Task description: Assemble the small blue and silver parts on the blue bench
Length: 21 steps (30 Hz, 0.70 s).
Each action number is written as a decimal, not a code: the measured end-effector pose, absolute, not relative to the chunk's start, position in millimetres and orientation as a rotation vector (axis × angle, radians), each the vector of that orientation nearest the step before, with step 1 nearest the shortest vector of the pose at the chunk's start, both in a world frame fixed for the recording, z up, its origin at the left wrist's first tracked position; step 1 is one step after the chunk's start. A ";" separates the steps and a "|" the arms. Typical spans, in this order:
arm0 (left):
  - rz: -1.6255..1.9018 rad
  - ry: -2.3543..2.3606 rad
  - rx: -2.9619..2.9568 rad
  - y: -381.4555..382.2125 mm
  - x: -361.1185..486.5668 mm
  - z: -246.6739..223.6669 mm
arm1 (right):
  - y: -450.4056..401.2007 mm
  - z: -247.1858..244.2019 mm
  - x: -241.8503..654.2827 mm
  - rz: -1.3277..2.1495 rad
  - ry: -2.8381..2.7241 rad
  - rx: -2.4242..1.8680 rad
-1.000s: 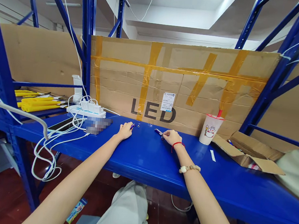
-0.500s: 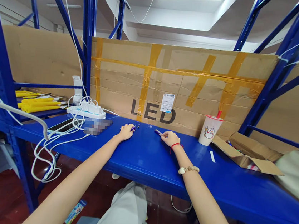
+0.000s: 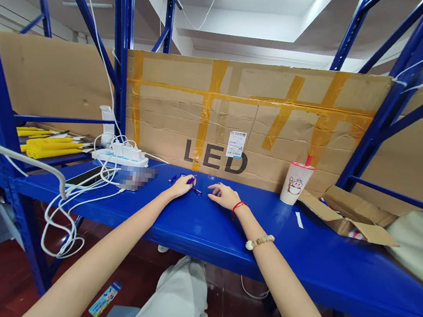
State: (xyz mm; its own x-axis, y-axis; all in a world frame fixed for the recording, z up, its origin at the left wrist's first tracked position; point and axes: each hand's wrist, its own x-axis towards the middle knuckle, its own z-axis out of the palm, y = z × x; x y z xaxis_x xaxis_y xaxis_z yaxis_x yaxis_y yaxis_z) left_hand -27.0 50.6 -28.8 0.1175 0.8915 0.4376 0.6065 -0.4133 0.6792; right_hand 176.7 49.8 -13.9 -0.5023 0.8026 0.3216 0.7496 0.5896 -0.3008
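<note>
Left hand pinches blue pen-like piece, best held lightly near counter; right hand empty, fingers loosely spread.

Reads as glossy painted metal for blue shelf board, matt creased cardboard for LED-printed panel, shiny plastic for amber packing tape, smooth plastic for white power strip, matt cloth for pale trousers, and shiny finish, material unclear, for handheld blue-purple piece.

Slim purple-blue pen-like object, tilted in left hand, small blue piece just beside
</note>
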 end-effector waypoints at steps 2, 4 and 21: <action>1.124 1.409 2.032 47.8 -24.4 -26.6 | 48.7 -14.6 173.4 0.172 -2.434 -1.155; 1.053 1.344 1.931 43.4 -20.4 -22.2 | 48.5 -15.7 170.8 0.176 -2.459 -1.079; 1.250 1.355 1.632 48.0 -19.0 -22.5 | 48.2 -14.6 165.9 0.173 -2.457 -1.094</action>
State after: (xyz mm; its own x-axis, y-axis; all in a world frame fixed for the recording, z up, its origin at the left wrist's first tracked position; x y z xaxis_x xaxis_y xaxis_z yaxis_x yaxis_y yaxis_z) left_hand -19.0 48.0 -22.5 0.0031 0.9676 0.2525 0.3292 -0.2394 0.9134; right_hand 165.9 48.2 -14.6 -0.5888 0.7314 0.3441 0.6759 0.6790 -0.2866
